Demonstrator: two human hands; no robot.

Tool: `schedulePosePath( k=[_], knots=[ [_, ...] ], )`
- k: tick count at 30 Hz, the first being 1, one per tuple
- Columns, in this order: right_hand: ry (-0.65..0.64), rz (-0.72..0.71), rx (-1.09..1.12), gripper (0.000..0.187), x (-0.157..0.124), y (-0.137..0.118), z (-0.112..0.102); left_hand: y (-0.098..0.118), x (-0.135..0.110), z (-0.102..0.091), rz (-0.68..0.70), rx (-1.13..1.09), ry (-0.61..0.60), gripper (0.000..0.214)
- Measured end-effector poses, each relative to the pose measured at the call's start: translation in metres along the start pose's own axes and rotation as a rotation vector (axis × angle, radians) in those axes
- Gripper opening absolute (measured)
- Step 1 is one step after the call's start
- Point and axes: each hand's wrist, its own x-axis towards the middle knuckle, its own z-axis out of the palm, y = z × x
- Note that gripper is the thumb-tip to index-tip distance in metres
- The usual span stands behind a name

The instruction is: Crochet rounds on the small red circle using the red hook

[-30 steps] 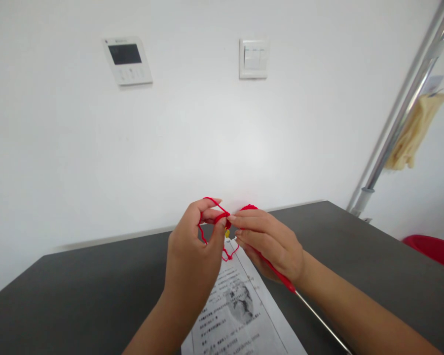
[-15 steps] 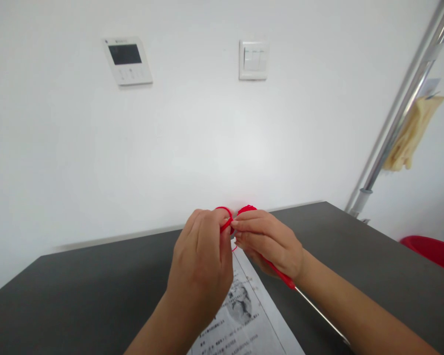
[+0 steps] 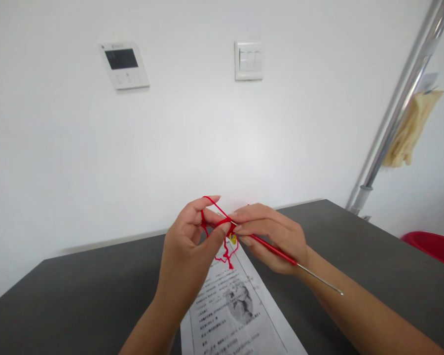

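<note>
- Dark grey and matt, the tabletop (image 3: 96,286) spreads beneath both forearms, its back edge running along the wall.
- Printed paper (image 3: 222,320) lies on it, between and below the forearms, with rows of text and a grey oval picture (image 3: 240,301) (the print is too blurred to read).
- Right hand (image 3: 277,234): fingers bent and drawn together, holding a crochet hook (image 3: 281,254) much like a pen. Its red grip slants down past the palm to a thin silver shaft with a small hooked end; the other end reaches the yarn.
- Left hand (image 3: 187,241): half curled, with thumb and fingertips pinching the red yarn (image 3: 230,229) just beside the right fingertips; one strand passes over the raised forefinger.
- Above the paper's far end, the yarn forms a small bunched piece, with thin, kinked strands dangling under it and a little yellow ring (image 3: 234,238) at its lower side.
- Past the table's right side, a glossy red object (image 3: 431,244) shows a curved rim; I cannot tell whether it is a tub or a seat.
- White wall (image 3: 192,128) behind, carrying a screen panel (image 3: 125,65) and a switch plate (image 3: 248,61).
- Silver pole (image 3: 402,108) leaning at right, pale yellow cloth (image 3: 412,130) hanging beside it.
</note>
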Motion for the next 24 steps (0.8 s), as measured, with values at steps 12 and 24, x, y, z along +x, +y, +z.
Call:
schedulePosePath(
  k=[12, 24],
  knots=[
    [0.121, -0.112, -0.326, 0.016, -0.014, 0.013, 0.024, -0.017, 0.006, 0.014, -0.065, -0.198, 0.031, 0.041],
    [0.009, 0.109, -0.154, 0.015, 0.004, -0.009, 0.014, -0.018, 0.018, -0.013, 0.434, 0.624, 0.027, 0.031]
  ],
)
